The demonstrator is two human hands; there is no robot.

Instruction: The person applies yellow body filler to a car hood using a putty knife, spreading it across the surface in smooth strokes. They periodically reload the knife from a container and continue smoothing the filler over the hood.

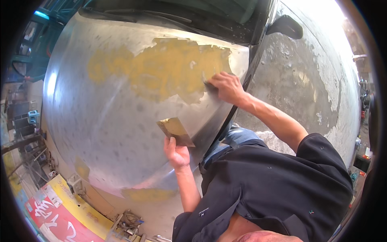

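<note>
A bare-metal car hood [100, 133] spreads out in front of me, with a broad patch of yellow body filler [167, 66] across its upper part. My right hand [229, 88] is closed on a dark, flat filler spreader [211, 87], mostly hidden by the fingers. Its edge meets the patch's right end, near the hood's side edge. Lower down, my left hand [176, 155] grips a thin, square mixing plate [177, 131] by its near edge, thumb on top. Yellow filler is smeared on that plate, which is held tilted just above the hood.
Black wipers [133, 16] and the windshield [217, 16] border the hood's far side. A dark side mirror [286, 26] juts out above the grey-patched side panel [290, 76]. A red and yellow board [72, 211] and metal parts [128, 224] lie at lower left.
</note>
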